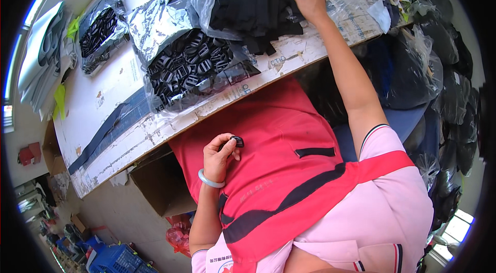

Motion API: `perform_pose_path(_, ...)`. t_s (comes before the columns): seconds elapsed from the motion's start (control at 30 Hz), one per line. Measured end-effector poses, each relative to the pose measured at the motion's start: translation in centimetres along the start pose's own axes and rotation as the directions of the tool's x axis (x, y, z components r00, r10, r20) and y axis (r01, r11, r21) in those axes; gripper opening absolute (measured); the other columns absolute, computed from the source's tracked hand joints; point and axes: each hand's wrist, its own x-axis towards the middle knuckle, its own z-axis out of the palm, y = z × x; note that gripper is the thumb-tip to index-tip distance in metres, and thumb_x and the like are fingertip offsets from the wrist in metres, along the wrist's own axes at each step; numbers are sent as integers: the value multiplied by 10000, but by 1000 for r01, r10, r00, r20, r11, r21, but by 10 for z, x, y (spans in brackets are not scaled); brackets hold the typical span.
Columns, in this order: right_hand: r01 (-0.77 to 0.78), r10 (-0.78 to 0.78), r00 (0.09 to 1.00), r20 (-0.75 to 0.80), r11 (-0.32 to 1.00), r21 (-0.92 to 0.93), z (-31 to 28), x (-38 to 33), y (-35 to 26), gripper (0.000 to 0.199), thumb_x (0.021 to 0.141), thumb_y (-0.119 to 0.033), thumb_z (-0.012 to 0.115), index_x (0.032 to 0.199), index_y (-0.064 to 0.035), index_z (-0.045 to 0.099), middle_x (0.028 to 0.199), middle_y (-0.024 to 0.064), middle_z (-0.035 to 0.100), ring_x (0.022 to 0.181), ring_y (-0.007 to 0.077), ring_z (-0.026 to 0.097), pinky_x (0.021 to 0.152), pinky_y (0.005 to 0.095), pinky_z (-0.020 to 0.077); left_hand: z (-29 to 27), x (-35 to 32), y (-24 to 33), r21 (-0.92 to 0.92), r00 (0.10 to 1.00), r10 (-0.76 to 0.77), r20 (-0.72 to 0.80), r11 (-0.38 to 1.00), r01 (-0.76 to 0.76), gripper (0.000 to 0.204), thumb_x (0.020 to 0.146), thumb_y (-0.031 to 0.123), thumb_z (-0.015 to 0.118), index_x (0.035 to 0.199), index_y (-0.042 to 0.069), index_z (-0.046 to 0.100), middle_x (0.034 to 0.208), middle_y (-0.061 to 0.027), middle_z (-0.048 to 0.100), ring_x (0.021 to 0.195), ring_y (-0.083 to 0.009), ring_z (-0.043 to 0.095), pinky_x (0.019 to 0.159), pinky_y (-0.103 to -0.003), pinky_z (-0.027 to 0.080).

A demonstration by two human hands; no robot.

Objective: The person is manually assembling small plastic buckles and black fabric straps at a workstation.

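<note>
Pinched in the left hand (219,155) over the red apron (279,133) is a small black buckle (237,141), partly hidden by the fingertips. Far ahead, the right hand (310,0) rests half-curled on black straps (253,4) in a clear bag on the bench (103,92); whether it grips one is unclear.

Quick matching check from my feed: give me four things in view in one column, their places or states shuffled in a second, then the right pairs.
1. left hand
2. right hand
3. pile of black buckles
4. jade-coloured bangle

a. reaching into the clear bag of black strap pieces
b. around the left wrist
c. pinching a small black buckle in front of the red apron
d. in an opened plastic bag on the white table

Pairs: 1-c, 2-a, 3-d, 4-b
</note>
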Motion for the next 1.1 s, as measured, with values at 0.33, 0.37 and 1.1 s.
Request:
perform_pose_path(0.33, -109, -15, 907, 421, 957, 270, -50, -70, 2, 370, 813, 13, 556, 1162, -77, 643, 1213, 116, 574, 1009, 301, 593, 902, 331, 484, -15, 9, -13, -72, 995, -81, -53, 994, 77, 106, 952, 112, 593, 1000, 22, 624, 796, -61, 633, 613, -139, 572, 563, -248, 475)
perform_pose_path(0.37, -201, -6, 892, 453, 891, 408, -53, -67, 1, 343, 822, -25, 604, 1159, -75, 644, 1168, 120, 594, 942, 276, 620, 835, 336, 513, -13, 11, -13, -68, 996, -81, -48, 995, 78, 106, 952, 112, 593, 1000, 22, 624, 796, -61, 633, 613, -139, 572, 563, -248, 475)
perform_pose_path(1.1, -618, 664, 737, 126, 587, 523, 32, 53, 84, 658, 731, -146, 695, 1331, -36, 449, 1001, 185, 666, 719, 255, 696, 699, 356, 562, -15, 16, -18, -51, 984, -141, -106, 989, 136, 114, 928, 146, 641, 1002, 59, 630, 731, -23, 631, 581, -111, 575, 533, -214, 441)
